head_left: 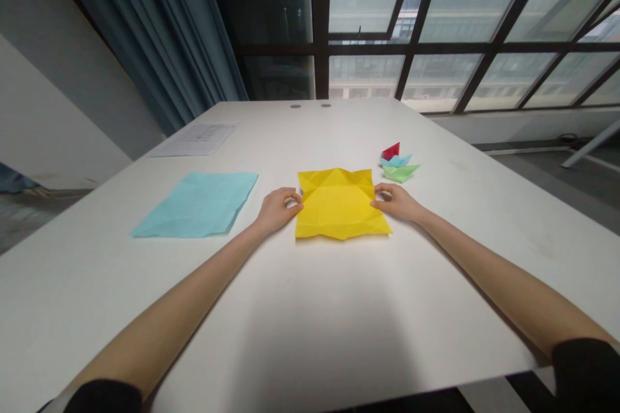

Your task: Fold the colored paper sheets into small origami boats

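Observation:
A yellow sheet of paper (pixel 341 205), creased and with slightly raised edges, lies in front of me on the white table (pixel 300 310). At its left edge, my left hand (pixel 279 208) pinches the paper between thumb and fingers. On the opposite side my right hand (pixel 398 201) pinches the right edge in the same way. Just beyond my right hand stand several small folded paper boats: a red one (pixel 390 151), a light blue one (pixel 396 161) and a green one (pixel 401 173). Left of my left hand lies light blue paper (pixel 198 205), spread flat.
A printed white sheet (pixel 196 139) lies at the table's far left. Two round grommets (pixel 326 105) sit near the far edge. Behind the table are a blue curtain (pixel 159 26) and large dark-framed windows (pixel 368 71).

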Tool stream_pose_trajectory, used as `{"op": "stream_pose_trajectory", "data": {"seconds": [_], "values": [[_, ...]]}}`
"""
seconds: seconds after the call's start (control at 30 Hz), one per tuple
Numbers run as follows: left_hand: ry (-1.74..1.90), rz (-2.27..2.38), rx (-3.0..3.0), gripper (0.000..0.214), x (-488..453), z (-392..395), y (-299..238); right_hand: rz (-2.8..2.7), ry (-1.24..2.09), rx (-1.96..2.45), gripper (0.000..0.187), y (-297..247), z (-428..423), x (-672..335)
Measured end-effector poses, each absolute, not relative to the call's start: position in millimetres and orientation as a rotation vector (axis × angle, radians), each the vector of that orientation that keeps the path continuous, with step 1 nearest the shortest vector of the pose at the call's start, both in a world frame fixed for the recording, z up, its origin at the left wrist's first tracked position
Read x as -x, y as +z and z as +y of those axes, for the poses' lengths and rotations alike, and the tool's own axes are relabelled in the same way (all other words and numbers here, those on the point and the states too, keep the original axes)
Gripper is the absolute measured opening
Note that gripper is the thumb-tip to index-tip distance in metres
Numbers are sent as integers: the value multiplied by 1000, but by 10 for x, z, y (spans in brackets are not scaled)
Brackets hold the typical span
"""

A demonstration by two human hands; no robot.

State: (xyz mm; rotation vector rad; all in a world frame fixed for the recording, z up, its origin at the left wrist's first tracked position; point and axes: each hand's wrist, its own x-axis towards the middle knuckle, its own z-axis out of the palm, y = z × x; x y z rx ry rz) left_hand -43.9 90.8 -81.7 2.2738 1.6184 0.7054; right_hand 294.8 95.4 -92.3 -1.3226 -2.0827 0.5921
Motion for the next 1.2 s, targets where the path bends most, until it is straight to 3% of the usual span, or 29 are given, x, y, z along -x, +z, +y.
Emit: {"op": "stream_pose_trajectory", "data": {"seconds": [0.23, 0.5, 0.77, 1.2], "values": [[851, 1561, -2048, 19, 444, 895, -819, -1839, 902, 1191, 28, -975, 932, -2882], [817, 1454, -2080, 31, 481, 923, -848, -1868, 931, 1191, 30, -931, 926, -2879], [783, 1509, -2166, 29, 463, 909, -806, -1862, 915, 1167, 18, -895, 914, -2875], [741, 1499, -2314, 26, 440, 825, -719, -1943, 901, 1202, 17, -875, 893, -2899]]}}
